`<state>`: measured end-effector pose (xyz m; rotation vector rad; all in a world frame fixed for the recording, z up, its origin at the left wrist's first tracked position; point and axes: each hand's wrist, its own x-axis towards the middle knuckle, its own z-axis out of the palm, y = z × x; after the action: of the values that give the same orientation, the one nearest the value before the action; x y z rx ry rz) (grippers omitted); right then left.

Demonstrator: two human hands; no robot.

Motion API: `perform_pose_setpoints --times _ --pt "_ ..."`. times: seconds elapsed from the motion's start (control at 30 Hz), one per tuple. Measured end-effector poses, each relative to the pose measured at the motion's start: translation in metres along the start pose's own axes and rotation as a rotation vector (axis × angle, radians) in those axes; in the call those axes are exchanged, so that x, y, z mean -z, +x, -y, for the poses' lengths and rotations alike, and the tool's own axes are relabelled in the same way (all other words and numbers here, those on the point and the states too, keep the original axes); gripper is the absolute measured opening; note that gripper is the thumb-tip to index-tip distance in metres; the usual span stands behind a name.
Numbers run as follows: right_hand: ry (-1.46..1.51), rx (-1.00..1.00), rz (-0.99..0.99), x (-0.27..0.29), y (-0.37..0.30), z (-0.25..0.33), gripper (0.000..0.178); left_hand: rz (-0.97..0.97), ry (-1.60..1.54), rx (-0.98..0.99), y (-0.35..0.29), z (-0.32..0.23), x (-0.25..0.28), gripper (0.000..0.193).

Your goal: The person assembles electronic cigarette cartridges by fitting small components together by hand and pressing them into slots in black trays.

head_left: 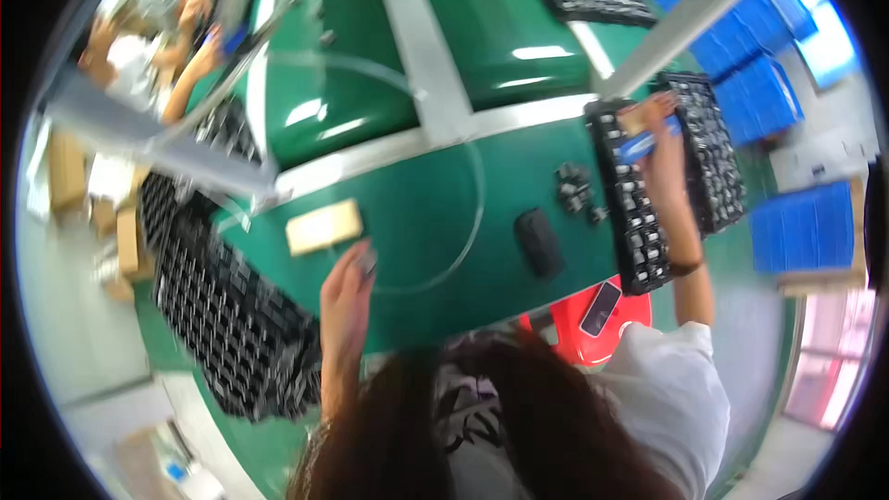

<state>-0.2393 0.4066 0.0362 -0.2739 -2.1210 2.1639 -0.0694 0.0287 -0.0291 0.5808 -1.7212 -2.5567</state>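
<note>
Grey pc (369, 262) is pinched in L hand (346, 283) fingers, just off near-R corner of tan block (324, 227) (long axis approx L–R); R hand (662, 157) grips blue item (635, 147).

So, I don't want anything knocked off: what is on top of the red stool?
A phone lies there, dark screen up. The green table, black tray and white sleeve cover parts of the red stool; anything on those parts cannot be seen.
</note>
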Motion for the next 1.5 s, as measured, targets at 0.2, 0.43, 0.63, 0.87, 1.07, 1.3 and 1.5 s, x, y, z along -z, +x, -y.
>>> perform_pose_setpoints --times 0.2,0.43,0.63,0.87,1.07,1.3,1.5 --pt "0.224 0.086 0.598 -0.159 -0.127 -0.022 0.035 0.094 0.095 -0.128 -0.019 -0.028 -0.032 0.030" --pt "0.191 0.045 0.721 -0.225 -0.201 -0.041 0.035 -0.068 -0.086 -0.217 -0.071 -0.029 0.013 0.036" --pt "0.162 0.033 0.713 -0.248 -0.227 -0.054 0.029 -0.134 -0.170 -0.257 -0.080 -0.018 0.030 0.034" --pt "0.051 -0.015 0.811 -0.270 -0.222 -0.056 0.028 -0.118 -0.179 -0.328 -0.076 -0.014 0.058 0.057" --pt "-0.434 0.438 0.450 -0.318 -0.146 -0.090 0.034 -0.285 0.195 -0.445 -0.077 -0.079 0.117 0.046" --pt "-0.543 0.567 0.375 -0.338 -0.148 -0.104 0.034 -0.684 0.691 -0.668 -0.034 -0.118 0.263 0.024" --pt "-0.563 0.582 0.385 -0.338 -0.150 -0.103 0.047 -0.889 1.520 -0.604 0.012 -0.148 0.346 0.028"
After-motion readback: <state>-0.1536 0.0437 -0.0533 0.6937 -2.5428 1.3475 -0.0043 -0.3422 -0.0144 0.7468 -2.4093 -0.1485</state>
